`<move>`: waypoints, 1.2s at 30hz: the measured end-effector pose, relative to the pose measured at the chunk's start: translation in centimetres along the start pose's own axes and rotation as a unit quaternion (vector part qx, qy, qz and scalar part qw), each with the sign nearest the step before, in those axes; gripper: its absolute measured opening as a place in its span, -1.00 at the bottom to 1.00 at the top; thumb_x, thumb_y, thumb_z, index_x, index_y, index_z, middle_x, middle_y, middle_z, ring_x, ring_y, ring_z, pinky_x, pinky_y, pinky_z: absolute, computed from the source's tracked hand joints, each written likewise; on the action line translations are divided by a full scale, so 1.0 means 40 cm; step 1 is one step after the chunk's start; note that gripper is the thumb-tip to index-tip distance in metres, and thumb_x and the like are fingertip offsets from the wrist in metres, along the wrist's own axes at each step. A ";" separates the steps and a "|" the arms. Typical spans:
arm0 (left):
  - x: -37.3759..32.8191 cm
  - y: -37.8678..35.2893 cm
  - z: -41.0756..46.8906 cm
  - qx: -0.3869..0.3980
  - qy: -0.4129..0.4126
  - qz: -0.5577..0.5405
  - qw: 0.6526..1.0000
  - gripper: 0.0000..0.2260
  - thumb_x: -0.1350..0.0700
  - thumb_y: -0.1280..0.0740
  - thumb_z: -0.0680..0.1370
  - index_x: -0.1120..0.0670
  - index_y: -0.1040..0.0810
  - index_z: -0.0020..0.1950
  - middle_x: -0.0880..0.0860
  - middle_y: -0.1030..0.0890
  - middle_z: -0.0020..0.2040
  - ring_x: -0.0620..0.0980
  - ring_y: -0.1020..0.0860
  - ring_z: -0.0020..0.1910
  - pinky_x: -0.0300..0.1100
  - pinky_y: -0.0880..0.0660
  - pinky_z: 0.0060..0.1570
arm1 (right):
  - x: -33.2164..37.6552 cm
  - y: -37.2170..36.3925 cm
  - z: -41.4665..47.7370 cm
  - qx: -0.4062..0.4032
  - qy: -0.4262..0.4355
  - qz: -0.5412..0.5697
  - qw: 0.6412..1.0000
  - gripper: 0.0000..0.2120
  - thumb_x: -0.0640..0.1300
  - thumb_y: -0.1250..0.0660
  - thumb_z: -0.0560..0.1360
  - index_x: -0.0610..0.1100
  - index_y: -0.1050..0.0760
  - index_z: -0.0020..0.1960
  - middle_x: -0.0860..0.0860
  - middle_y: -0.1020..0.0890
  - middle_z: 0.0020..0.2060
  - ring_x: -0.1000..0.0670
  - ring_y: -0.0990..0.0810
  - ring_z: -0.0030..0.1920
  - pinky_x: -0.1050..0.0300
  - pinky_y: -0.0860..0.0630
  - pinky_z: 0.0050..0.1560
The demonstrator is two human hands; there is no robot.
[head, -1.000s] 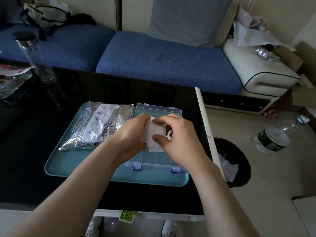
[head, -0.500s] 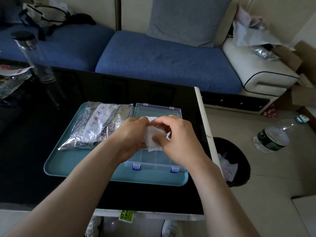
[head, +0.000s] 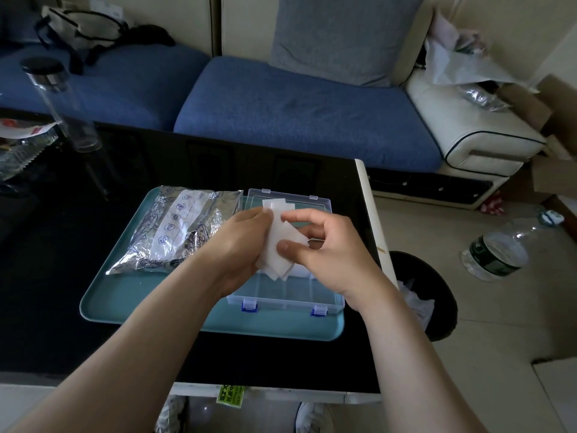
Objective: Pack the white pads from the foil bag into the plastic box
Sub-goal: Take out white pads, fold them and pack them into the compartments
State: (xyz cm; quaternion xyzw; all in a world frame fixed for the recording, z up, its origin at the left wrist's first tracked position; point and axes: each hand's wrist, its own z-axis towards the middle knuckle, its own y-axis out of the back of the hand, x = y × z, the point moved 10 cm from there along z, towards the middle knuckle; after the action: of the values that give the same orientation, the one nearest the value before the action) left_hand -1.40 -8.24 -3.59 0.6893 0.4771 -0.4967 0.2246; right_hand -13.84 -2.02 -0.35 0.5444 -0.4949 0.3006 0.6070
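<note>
left hand point(head: 240, 245): fingers curled round white pads point(head: 279, 242)
right hand point(head: 324, 248): pinches one pad
plastic box point(head: 281, 300): open, below, beside foil bag point(head: 178, 229)

Blue sofa point(head: 299, 120) behind black table point(head: 62, 276)

1 head camera looks down, close over hands point(head: 281, 251).

White pads point(head: 274, 257) between left hand point(head: 240, 245) and right hand point(head: 334, 257), earlier a tight wad, now a looser fan.
</note>
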 end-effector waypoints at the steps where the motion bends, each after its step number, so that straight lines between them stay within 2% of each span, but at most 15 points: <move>1: 0.000 -0.002 0.001 0.003 -0.004 0.006 1.000 -0.71 0.08 -0.10 0.79 0.16 -0.59 0.19 0.14 -0.71 -0.06 -0.01 -0.67 -0.24 -0.10 -0.61 -0.25 | -0.002 0.002 0.001 -0.005 0.000 -0.008 1.000 -0.55 -0.12 -0.59 0.50 0.11 -0.60 0.34 0.08 -0.76 -0.08 0.02 -0.74 -0.03 0.13 -0.66 0.10; 5: -0.005 -0.007 0.000 0.012 -0.010 0.018 1.000 -0.70 0.10 -0.12 0.78 0.20 -0.61 0.18 0.15 -0.72 -0.10 0.04 -0.67 -0.22 -0.01 -0.59 -0.12 | -0.003 0.005 0.004 -0.027 0.002 -0.042 0.999 -0.51 -0.09 -0.60 0.49 0.14 -0.57 0.36 0.06 -0.73 -0.09 0.07 -0.70 -0.11 0.22 -0.62 -0.01; 9: -0.010 -0.013 -0.004 0.024 -0.017 0.025 0.999 -0.71 0.09 -0.19 0.76 0.27 -0.60 0.11 0.33 -0.70 0.03 0.15 -0.63 -0.09 0.03 -0.54 -0.10 | 0.004 0.000 0.003 -0.036 0.008 -0.061 0.997 -0.71 -0.10 -0.60 0.48 0.04 -0.64 0.16 0.14 -0.67 -0.08 0.23 -0.63 -0.20 0.38 -0.53 -0.18; 13: -0.015 -0.004 0.002 0.010 -0.031 0.042 0.999 -0.70 0.05 -0.20 0.76 0.20 -0.58 -0.01 0.26 -0.71 -0.05 0.15 -0.61 -0.11 0.11 -0.57 0.00 | 0.003 0.002 0.004 -0.035 0.008 -0.071 0.997 -0.77 -0.11 -0.59 0.48 0.05 -0.66 0.10 0.18 -0.65 -0.07 0.20 -0.64 -0.18 0.41 -0.53 -0.19; 16: -0.021 0.018 0.011 -0.016 -0.053 0.073 0.996 -0.65 0.06 -0.18 0.76 0.35 -0.54 0.13 0.24 -0.60 -0.07 0.16 -0.55 -0.09 0.09 -0.53 -0.01 | -0.001 0.013 0.005 -0.039 0.005 -0.054 0.998 -0.77 -0.12 -0.59 0.48 0.04 -0.68 0.10 0.15 -0.70 -0.06 0.18 -0.67 -0.11 0.42 -0.53 -0.16; 18: -0.022 0.024 0.012 -0.019 -0.062 0.095 0.993 -0.67 0.08 -0.17 0.76 0.35 -0.54 0.12 0.22 -0.57 -0.09 0.15 -0.54 -0.12 0.07 -0.53 -0.05 | -0.002 0.024 0.005 -0.047 0.007 -0.018 0.999 -0.77 -0.13 -0.60 0.47 0.05 -0.68 0.09 0.12 -0.74 -0.08 0.15 -0.70 -0.10 0.38 -0.56 -0.15; 20: -0.021 0.014 0.010 -0.001 -0.061 0.101 0.993 -0.70 0.11 -0.17 0.75 0.29 -0.58 0.04 0.20 -0.58 -0.12 0.15 -0.56 -0.14 0.07 -0.60 -0.02 | 0.003 0.036 0.003 -0.065 0.017 0.004 0.998 -0.73 -0.15 -0.61 0.47 0.06 -0.67 0.11 0.12 -0.75 -0.08 0.14 -0.72 -0.10 0.34 -0.59 -0.13; 22: -0.012 -0.010 0.003 0.035 -0.040 0.080 0.995 -0.68 0.09 -0.13 0.76 0.24 -0.62 0.12 0.22 -0.70 -0.04 0.20 -0.69 -0.07 0.13 -0.67 0.09 | 0.016 0.048 0.000 -0.098 0.047 -0.008 0.994 -0.70 -0.17 -0.62 0.46 0.03 -0.68 0.14 0.11 -0.75 -0.09 0.16 -0.71 -0.12 0.35 -0.58 -0.16; 24: 0.001 -0.035 -0.005 0.068 -0.010 0.070 0.995 -0.65 0.06 -0.10 0.75 0.22 -0.62 0.21 0.29 -0.73 0.03 0.26 -0.73 0.02 0.17 -0.66 0.13 | 0.031 0.060 -0.005 -0.137 0.083 -0.051 0.986 -0.71 -0.17 -0.62 0.45 0.02 -0.69 0.13 0.14 -0.72 -0.07 0.17 -0.68 -0.11 0.36 -0.56 -0.18; 26: 0.007 -0.053 -0.012 0.088 0.005 0.069 0.994 -0.65 0.08 -0.11 0.72 0.23 -0.63 0.19 0.31 -0.72 0.03 0.28 -0.72 0.04 0.18 -0.66 0.15 | 0.048 0.062 -0.013 -0.160 0.119 -0.109 0.974 -0.71 -0.12 -0.62 0.46 0.05 -0.69 0.16 0.17 -0.66 0.00 0.18 -0.64 -0.04 0.38 -0.54 -0.08; 29: 0.008 -0.058 -0.009 0.096 0.000 0.077 0.992 -0.74 0.20 -0.15 0.67 0.29 -0.61 0.09 0.27 -0.70 -0.08 0.19 -0.69 -0.12 0.12 -0.69 0.03 | 0.067 0.031 -0.020 -0.131 0.164 -0.168 0.963 -0.45 -0.07 -0.59 0.46 0.04 -0.56 0.42 0.13 -0.51 0.24 0.19 -0.53 0.21 0.36 -0.48 0.19; 31: 0.011 -0.052 -0.002 0.090 -0.007 0.105 0.990 -0.76 0.25 -0.16 0.64 0.30 -0.59 0.10 0.25 -0.67 -0.08 0.11 -0.64 -0.13 0.01 -0.63 -0.04 | 0.054 -0.006 -0.019 -0.079 0.139 -0.213 0.964 -0.10 0.02 -0.61 0.38 0.05 -0.28 0.63 0.13 -0.37 0.41 0.12 -0.43 0.40 0.22 -0.46 0.34; 33: 0.016 -0.052 0.004 0.091 -0.010 0.132 0.987 -0.77 0.22 -0.17 0.64 0.31 -0.57 0.10 0.21 -0.65 -0.07 0.11 -0.59 -0.09 0.04 -0.54 0.01 | 0.034 -0.025 -0.017 -0.055 0.102 -0.271 0.956 0.13 0.12 -0.62 0.34 0.06 -0.02 0.70 0.11 -0.29 0.49 0.03 -0.37 0.47 0.06 -0.47 0.37; 34: 0.017 -0.054 0.003 0.092 -0.013 0.142 0.986 -0.78 0.20 -0.18 0.64 0.28 -0.57 0.06 0.19 -0.63 -0.08 0.11 -0.58 -0.08 0.06 -0.53 0.03 | 0.023 -0.026 -0.015 -0.051 0.086 -0.287 0.953 0.13 0.13 -0.61 0.36 0.06 0.02 0.70 0.08 -0.30 0.49 -0.01 -0.38 0.46 0.01 -0.49 0.35; 36: 0.015 -0.057 0.000 0.095 -0.021 0.161 0.982 -0.78 0.13 -0.20 0.64 0.20 -0.60 0.00 0.16 -0.64 -0.09 0.13 -0.58 -0.05 0.07 -0.53 0.06 | 0.007 -0.026 -0.005 -0.045 0.070 -0.292 0.953 -0.02 0.07 -0.56 0.42 0.05 -0.07 0.67 0.04 -0.38 0.45 -0.04 -0.47 0.38 0.01 -0.54 0.26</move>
State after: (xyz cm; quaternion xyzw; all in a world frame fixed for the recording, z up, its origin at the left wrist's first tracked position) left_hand -3.36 -6.97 -3.74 0.7645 0.3059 -0.5119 0.2449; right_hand -12.75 -2.10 -0.45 0.6150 -0.2838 0.1251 0.7250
